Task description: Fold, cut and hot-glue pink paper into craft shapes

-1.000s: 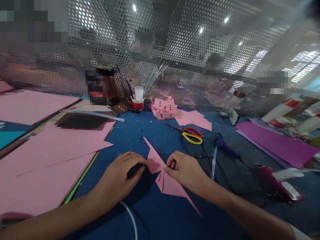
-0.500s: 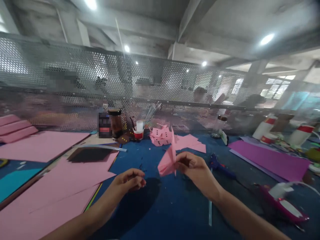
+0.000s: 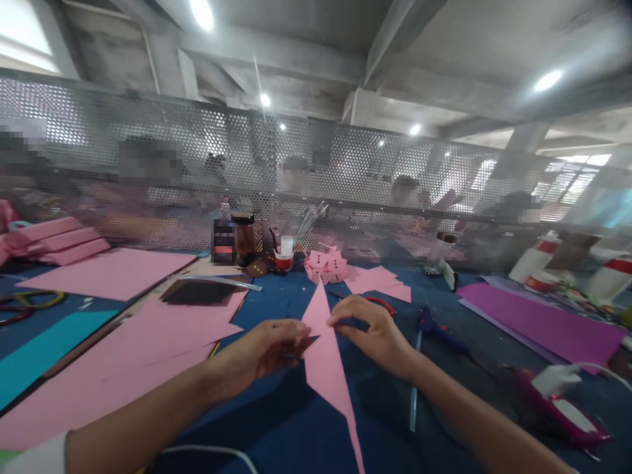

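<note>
A folded piece of pink paper [image 3: 326, 368] hangs upright between my hands, narrowing to a point at the top and a thin strip at the bottom. My left hand [image 3: 281, 342] pinches its left edge near a small folded flap. On the other side my right hand [image 3: 370, 329] grips the upper right edge between thumb and fingertips. Red-handled scissors [image 3: 380, 305] lie partly hidden behind my right hand. Beyond the paper stands a pink paper shape with black dots [image 3: 326, 264], beside pink paper scraps [image 3: 380, 282].
Large pink sheets [image 3: 148, 342] and a teal sheet [image 3: 54, 349] cover the left. To the right lie a blue glue gun [image 3: 442, 332], a glue stick [image 3: 413, 401], a magenta power strip [image 3: 557, 408] and purple sheets [image 3: 538, 322]. A perforated metal screen [image 3: 340, 158] runs behind, with people beyond.
My left hand has moved right and taken hold of the pink paper. The paper has turned and now shows a broad face, hanging lower. The view has shifted slightly left.
</note>
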`<state>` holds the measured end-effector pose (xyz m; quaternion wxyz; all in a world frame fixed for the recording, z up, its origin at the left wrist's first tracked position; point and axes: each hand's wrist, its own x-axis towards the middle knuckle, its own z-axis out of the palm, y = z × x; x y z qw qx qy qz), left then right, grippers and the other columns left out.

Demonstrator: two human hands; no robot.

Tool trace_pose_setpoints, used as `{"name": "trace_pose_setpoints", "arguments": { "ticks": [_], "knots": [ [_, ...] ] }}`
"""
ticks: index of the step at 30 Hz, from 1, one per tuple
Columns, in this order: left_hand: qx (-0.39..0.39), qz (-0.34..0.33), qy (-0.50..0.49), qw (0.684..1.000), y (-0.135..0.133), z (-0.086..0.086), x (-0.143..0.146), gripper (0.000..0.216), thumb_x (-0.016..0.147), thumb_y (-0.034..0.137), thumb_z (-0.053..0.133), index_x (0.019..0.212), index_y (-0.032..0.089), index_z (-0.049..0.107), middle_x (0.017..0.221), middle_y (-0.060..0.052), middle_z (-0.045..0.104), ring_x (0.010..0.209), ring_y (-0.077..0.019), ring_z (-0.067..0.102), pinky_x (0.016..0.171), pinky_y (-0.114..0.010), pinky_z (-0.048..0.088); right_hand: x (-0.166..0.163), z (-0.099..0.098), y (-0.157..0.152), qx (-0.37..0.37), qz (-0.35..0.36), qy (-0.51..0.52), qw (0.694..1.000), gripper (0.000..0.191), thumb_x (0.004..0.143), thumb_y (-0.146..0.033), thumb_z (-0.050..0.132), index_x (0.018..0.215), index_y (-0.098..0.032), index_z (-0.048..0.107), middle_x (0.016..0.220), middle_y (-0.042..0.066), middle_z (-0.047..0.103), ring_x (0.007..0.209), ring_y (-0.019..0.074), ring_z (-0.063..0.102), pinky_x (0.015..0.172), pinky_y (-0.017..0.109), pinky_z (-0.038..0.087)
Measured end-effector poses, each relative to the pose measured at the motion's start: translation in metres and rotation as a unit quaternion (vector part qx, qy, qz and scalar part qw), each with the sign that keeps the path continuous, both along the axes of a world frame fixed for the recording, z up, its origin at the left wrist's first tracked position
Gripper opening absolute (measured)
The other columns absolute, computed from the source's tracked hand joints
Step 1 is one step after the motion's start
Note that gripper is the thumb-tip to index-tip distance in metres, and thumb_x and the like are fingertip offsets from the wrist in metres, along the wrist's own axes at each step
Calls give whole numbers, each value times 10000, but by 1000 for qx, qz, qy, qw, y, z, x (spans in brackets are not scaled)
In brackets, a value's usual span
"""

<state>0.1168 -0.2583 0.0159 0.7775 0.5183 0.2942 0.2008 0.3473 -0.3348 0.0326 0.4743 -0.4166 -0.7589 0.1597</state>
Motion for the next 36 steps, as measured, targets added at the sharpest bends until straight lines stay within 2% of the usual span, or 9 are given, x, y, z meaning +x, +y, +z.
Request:
{"name": "trace_pose_setpoints", "arguments": {
  "ticks": [5, 8, 10, 13, 16, 18, 22, 28, 36],
  "knots": [
    [-10, 20, -14, 1000, 0, -4, 5, 225, 799, 359, 802, 824, 151, 723, 816, -43, 703, 699, -123, 612, 627, -209, 457, -2, -9, 4, -57, 8, 21, 998, 141, 912, -153, 646, 986, -239, 729, 1012, 23, 708, 996, 166, 665, 924, 328, 522],
    [16, 58, -26, 998, 5, -5, 5, 216, 798, 349, 809, 821, 145, 742, 809, -37, 702, 672, -105, 596, 608, -204, 451, 0, -14, 6, -127, -14, 78, 989, 270, 956, -222, 599, 1221, -252, 640, 1081, 33, 707, 1028, 162, 670, 931, 328, 525],
    [27, 91, -28, 995, 9, -6, 4, 225, 806, 363, 803, 850, 147, 757, 861, -44, 722, 699, -109, 614, 643, -216, 472, 3, -17, 6, -179, -29, 99, 978, 317, 998, -316, 548, 1303, -235, 577, 1062, 46, 713, 994, 167, 679, 878, 321, 538],
    [30, 124, -26, 991, 14, -8, 2, 240, 816, 382, 795, 884, 154, 769, 905, -52, 743, 759, -124, 649, 746, -239, 509, 8, -22, 7, -225, -50, 64, 971, 277, 981, -397, 567, 1136, -190, 666, 998, 55, 724, 914, 182, 680, 791, 304, 532],
    [43, 124, -21, 991, 15, -10, 1, 248, 828, 395, 784, 886, 154, 773, 937, -68, 752, 827, -144, 669, 825, -252, 520, 12, -28, 10, -232, -88, 20, 968, 171, 908, -329, 645, 925, -172, 711, 885, 40, 723, 821, 183, 667, 739, 293, 509],
    [54, 116, -17, 992, 15, -11, 1, 248, 823, 395, 785, 858, 150, 770, 971, -89, 757, 879, -169, 679, 861, -268, 525, 15, -31, 12, -226, -116, 7, 967, 151, 894, -298, 636, 863, -173, 714, 820, 29, 710, 773, 178, 650, 705, 286, 492],
    [62, 110, -18, 992, 18, -16, 0, 218, 821, 392, 769, 792, 177, 745, 980, -94, 767, 972, -225, 694, 912, -313, 531, 21, -33, 14, -233, -136, 11, 963, 176, 884, -333, 643, 866, -179, 725, 810, 26, 707, 766, 176, 641, 683, 272, 476],
    [76, 108, -21, 991, 25, -29, 0, 128, 794, 297, 788, 808, 176, 750, 889, -52, 741, 901, -188, 685, 908, -295, 527, 24, -32, 12, -241, -132, 11, 962, 162, 884, -317, 641, 856, -185, 730, 775, 15, 695, 711, 156, 619, 637, 252, 453],
    [83, 114, 9, 990, 28, -33, 2, 143, 774, 293, 803, 824, 172, 747, 878, -45, 720, 888, -178, 660, 870, -279, 514, 24, -33, 13, -238, -130, 0, 963, 147, 881, -301, 641, 850, -190, 732, 800, 17, 701, 742, 163, 622, 652, 254, 456]
  ]
}}
